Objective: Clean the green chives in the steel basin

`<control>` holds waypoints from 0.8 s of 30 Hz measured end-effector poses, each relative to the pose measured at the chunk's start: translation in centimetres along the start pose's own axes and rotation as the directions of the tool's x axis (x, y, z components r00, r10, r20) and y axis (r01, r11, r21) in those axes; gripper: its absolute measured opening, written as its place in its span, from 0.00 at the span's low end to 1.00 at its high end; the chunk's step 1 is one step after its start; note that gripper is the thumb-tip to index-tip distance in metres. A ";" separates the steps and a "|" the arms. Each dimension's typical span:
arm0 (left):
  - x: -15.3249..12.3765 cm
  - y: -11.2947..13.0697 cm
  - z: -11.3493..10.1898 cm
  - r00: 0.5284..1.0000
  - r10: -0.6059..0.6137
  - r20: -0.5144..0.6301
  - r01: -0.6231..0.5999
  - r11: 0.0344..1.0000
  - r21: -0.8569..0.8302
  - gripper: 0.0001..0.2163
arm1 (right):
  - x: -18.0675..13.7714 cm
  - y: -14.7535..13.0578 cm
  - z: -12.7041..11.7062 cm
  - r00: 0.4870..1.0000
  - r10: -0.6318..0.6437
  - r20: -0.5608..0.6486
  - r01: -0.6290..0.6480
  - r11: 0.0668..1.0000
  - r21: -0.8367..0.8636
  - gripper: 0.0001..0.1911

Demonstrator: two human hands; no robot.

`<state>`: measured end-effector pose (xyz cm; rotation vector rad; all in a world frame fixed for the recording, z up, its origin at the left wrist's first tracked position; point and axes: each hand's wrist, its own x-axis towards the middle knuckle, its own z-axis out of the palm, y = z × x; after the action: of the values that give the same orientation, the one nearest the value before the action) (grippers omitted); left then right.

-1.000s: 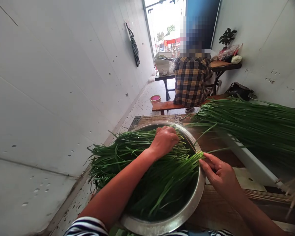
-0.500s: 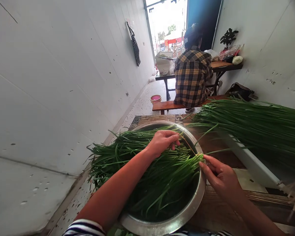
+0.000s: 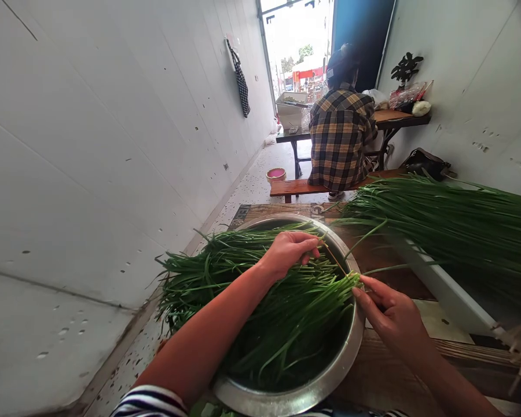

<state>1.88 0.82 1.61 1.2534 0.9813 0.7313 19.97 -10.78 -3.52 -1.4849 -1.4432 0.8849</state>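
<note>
A bunch of garlic chives (image 3: 316, 301) lies in a metal basin (image 3: 286, 402), its pale stem ends toward the right rim. My right hand (image 3: 393, 315) pinches those stem ends between thumb and fingers at the rim. Over the basin, my left hand (image 3: 289, 252) is closed in a pinch on a thin tan strand (image 3: 335, 259). The strand runs taut from my left fingertips to the stem ends by my right hand. More chives (image 3: 208, 260) lie beneath and beyond my left hand, their leaves hanging over the basin's left side.
On the right, a large heap of chives (image 3: 451, 220) lies over a white box (image 3: 451, 284) on the wooden table (image 3: 391, 370). Ahead, a person in a plaid shirt (image 3: 341, 139) sits on a bench (image 3: 295, 187), back turned. A pink-lined bucket (image 3: 276, 174) stands on the floor.
The view has shifted very slightly. Both hands keep their grips, and the strand between them stays taut.
</note>
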 end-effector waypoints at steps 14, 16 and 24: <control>0.2 -0.3 -0.1 1.000 -0.018 0.024 0.020 0.997 -0.069 0.11 | 0.0 0.5 0.0 0.999 0.021 0.030 -0.022 0.998 0.055 0.21; 0.3 -0.4 -0.2 0.999 -0.017 0.029 0.019 0.997 -0.077 0.11 | 0.0 0.7 0.1 0.999 0.030 0.031 -0.032 0.997 0.065 0.22; 0.3 -0.5 -0.3 0.999 -0.017 0.035 0.021 0.994 -0.111 0.11 | 0.0 0.6 0.1 0.999 0.026 0.041 -0.029 0.995 0.092 0.21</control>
<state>1.73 1.07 1.06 1.1542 0.9110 0.7378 20.09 -10.72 -4.11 -1.4283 -1.3939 0.9901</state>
